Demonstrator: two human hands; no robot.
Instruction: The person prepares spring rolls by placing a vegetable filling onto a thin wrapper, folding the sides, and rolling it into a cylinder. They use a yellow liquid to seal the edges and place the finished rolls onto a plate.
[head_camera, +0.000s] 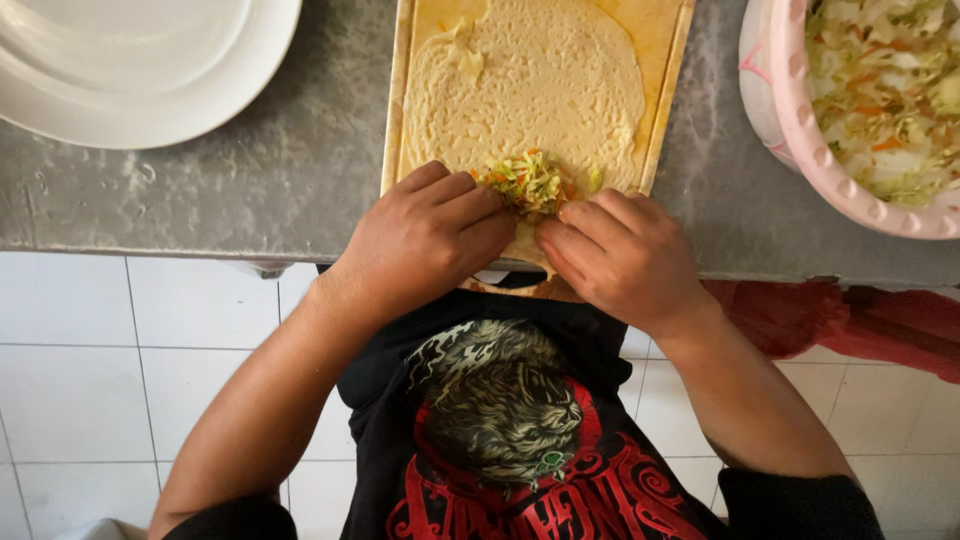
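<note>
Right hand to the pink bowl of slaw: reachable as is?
Probably yes. The right hand sits at the wrapper's near edge beside the filling, and the pink bowl lies on the same side, with only bare counter between. Both hands are busy on the wrapper, though.

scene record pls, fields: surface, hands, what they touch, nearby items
surface: grey stone counter with a wooden cutting board on it
wrapper: thin pale round sheet lying flat on the board
filling: shredded vegetable heap on the wrapper's near edge
left hand: fingers curled on the wrapper's near edge, beside the filling
right hand: same, on the other side of the filling
nearby: pink bowl of shredded vegetables at one end, white plates at the other
</note>
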